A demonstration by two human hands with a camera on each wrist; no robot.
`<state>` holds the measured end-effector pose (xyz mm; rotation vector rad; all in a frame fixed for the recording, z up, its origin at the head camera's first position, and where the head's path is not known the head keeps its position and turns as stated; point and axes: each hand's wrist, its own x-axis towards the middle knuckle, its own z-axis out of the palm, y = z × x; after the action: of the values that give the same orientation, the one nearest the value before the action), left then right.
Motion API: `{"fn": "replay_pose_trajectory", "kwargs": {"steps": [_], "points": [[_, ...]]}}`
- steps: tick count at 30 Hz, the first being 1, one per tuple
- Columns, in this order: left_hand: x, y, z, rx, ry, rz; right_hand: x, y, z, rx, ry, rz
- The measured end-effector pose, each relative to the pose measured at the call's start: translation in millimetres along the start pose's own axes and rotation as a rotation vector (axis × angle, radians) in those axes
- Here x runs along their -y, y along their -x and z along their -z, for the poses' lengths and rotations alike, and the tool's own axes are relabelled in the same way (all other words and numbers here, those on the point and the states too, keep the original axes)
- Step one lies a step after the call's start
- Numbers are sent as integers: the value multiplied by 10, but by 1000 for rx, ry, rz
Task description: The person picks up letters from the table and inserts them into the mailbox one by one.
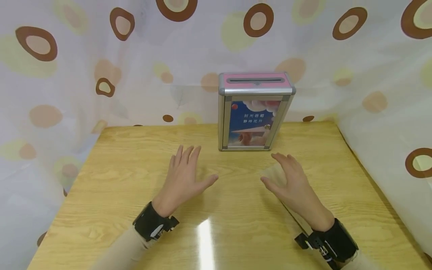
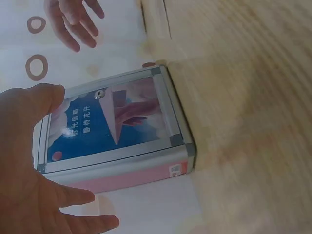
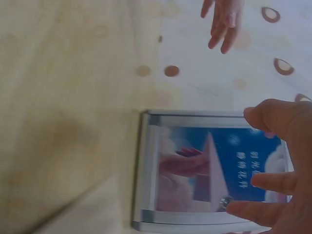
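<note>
A mailbox [image 1: 253,120] with a silver frame, pink sides and a slot in its top stands upright at the back of the table. Its front door carries a blue picture with Chinese characters and a small round lock [image 1: 267,126]. My left hand [image 1: 182,183] hovers in front and to the left of it, fingers spread and holding nothing. To the right, my right hand [image 1: 297,187] is held over a flat, pale tan sheet-like piece [image 1: 277,173], fingers apart. The hand and forearm hide much of that piece; its edge [image 3: 83,214] also shows in the right wrist view.
The wood-grain table [image 1: 135,161] is bordered at the back and sides by a pale curtain [image 1: 145,71] with brown and yellow round patterns. Black wrist cameras [image 1: 153,223] are strapped to both wrists. A bright light reflection [image 1: 205,243] lies on the tabletop near the front.
</note>
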<state>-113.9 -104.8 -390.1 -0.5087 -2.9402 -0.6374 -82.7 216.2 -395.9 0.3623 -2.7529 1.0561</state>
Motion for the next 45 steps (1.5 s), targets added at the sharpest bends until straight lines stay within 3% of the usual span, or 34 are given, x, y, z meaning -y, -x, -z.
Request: {"fn": "replay_pose_trajectory", "kwargs": {"steps": [3,10,16,20,28,34,45], "points": [[41,107,-60,60,-8,20,-50,113,-83,63,69,-30],[107,338,-186,122,-22,52,-177,332,-144,168,212,-162],[158,541,-310,157,9,76,-479,496,-49,249,237,-297],[201,625,-340,141,29,106,-684,568,72,251,227,-349],[223,705,-368,153,56,106,-1039,655,221,154,212,-395],[222,747,-384,158,56,118,-1180,670,350,164,186,-429],[213,765,-384,140,33,101,-1197,648,471,205,319,-335]]}}
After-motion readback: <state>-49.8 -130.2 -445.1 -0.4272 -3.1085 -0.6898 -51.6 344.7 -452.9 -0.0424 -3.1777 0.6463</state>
